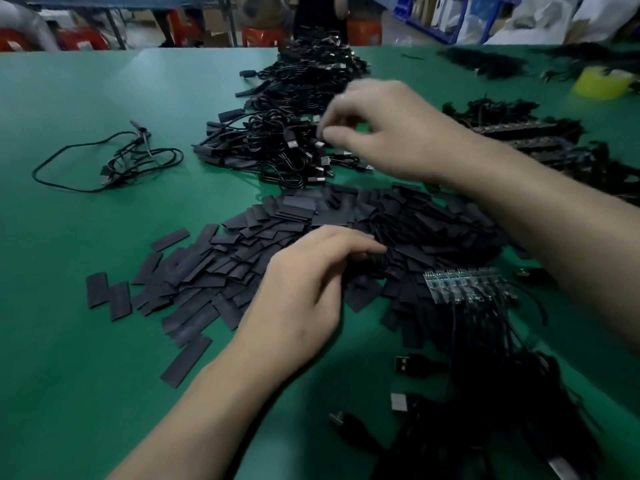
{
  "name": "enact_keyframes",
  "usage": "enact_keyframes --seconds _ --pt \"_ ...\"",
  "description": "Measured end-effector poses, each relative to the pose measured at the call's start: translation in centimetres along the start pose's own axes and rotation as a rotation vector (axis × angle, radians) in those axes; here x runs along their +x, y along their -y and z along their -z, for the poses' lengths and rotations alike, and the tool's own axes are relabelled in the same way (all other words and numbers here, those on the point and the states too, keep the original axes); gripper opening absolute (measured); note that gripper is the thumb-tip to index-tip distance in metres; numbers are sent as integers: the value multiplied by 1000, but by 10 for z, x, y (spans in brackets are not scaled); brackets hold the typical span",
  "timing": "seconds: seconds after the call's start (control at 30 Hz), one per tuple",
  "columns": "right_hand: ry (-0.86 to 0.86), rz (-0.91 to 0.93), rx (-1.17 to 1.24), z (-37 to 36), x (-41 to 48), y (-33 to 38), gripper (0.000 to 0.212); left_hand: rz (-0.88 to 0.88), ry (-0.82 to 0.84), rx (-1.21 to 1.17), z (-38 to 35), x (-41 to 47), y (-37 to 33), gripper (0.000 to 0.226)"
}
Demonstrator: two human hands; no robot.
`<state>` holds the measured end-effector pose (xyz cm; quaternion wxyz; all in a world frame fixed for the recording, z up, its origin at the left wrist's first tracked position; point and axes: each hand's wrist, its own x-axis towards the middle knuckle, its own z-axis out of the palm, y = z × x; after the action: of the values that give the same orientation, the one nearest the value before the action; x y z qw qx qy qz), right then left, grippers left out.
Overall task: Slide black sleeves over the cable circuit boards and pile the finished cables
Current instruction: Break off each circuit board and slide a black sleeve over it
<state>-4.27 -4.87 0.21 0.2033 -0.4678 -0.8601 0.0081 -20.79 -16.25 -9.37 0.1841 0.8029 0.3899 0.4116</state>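
Left hand point(304, 289) has a narrow grip on the flat black sleeves point(242, 244), seemingly picking one. Right hand point(377, 133) hovers over the black cable pile point(277, 140); I cannot tell its grip because of blur.

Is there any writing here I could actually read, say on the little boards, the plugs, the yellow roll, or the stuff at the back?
No text can be read anywhere in this view.
circuit boards: tiny marks, too small and blurred to read.
USB plug: no legible marking.
yellow roll: no print shows.
blue bins at the back: blurred, nothing legible.
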Motion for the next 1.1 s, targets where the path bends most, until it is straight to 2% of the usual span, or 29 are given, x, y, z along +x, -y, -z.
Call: enact_keyframes --seconds 0.17,0.27,0.37,0.43,0.5,0.6,0.8,0.97,1.1 --pt "351 -128 -22 24 -111 -9 34 -4 0 26 0 -2 -3 32" --pt "423 -189 -76 22 -147 -17 40 11 14 25 -2 -4 -4 30" --pt "379 -181 -145 17 -163 -21 46 15 31 48 -3 -5 -5 29" --pt "349 -168 -148 14 -166 -22 41 20 44 51 -3 -5 -6 28" --pt "305 -182 -49 14 -165 -21 28 19 58 57 -3 -6 -7 24" --pt "226 -260 242 23 -159 -15 14 25 59 59 -6 -6 -11 17" --pt "97 -192 449 15 -145 7 15 235 58 -247 -13 -7 -22 11" --pt "60 -295 608 -1 -152 3 15 315 73 -437 -11 -6 -24 11" --pt "26 -313 612 -10 -157 0 9 366 53 -507 -15 -5 -26 19"
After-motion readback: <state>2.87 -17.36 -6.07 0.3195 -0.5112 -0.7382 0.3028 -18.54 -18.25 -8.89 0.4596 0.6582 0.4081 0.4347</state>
